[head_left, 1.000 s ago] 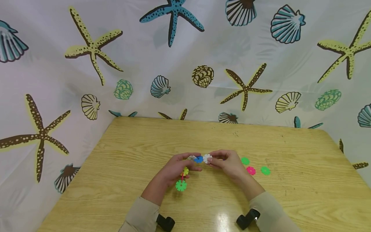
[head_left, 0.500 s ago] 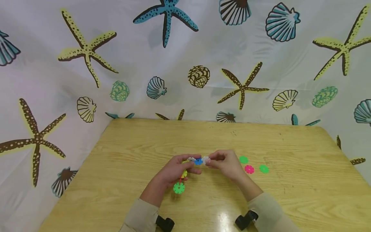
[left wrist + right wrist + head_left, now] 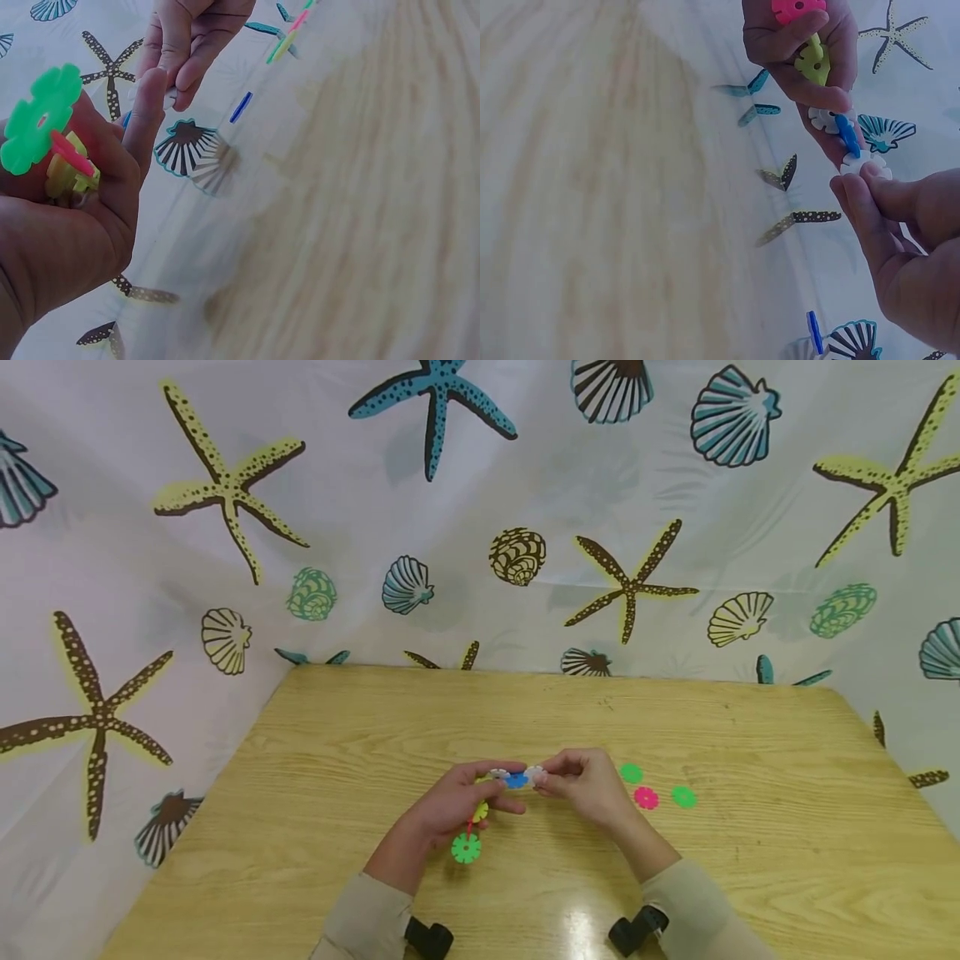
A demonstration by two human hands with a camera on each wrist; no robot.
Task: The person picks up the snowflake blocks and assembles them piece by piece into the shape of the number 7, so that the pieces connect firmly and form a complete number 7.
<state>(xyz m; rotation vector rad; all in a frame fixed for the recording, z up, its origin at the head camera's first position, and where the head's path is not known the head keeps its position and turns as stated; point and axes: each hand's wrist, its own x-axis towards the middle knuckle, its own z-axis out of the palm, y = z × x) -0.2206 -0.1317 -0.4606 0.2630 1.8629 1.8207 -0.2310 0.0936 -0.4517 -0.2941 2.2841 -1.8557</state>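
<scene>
My left hand (image 3: 448,797) holds a chain of notched plastic discs linked edge to edge. A green disc (image 3: 466,848) hangs at its near end, followed by a pink disc (image 3: 73,152) seen edge-on and a yellow disc (image 3: 812,64). Beyond the left fingertips come a white disc (image 3: 831,120) and a blue disc (image 3: 516,781). With thumb and fingertips my right hand (image 3: 588,783) pinches another white disc (image 3: 860,163) against the blue one's edge. Whether their slots are interlocked cannot be told. Left fingers hide part of the chain.
Right of the right hand, two green discs (image 3: 632,773) (image 3: 684,797) and a pink disc (image 3: 647,797) lie on the wooden table (image 3: 360,718). A loose blue disc (image 3: 241,108) shows in both wrist views. Behind the table hangs a patterned white cloth (image 3: 450,635).
The right hand's white disc has turned from face-on to more tilted and sits closer against the blue disc. The blue disc has tilted slightly. Both hands stay nearly in place; the head view shifted slightly.
</scene>
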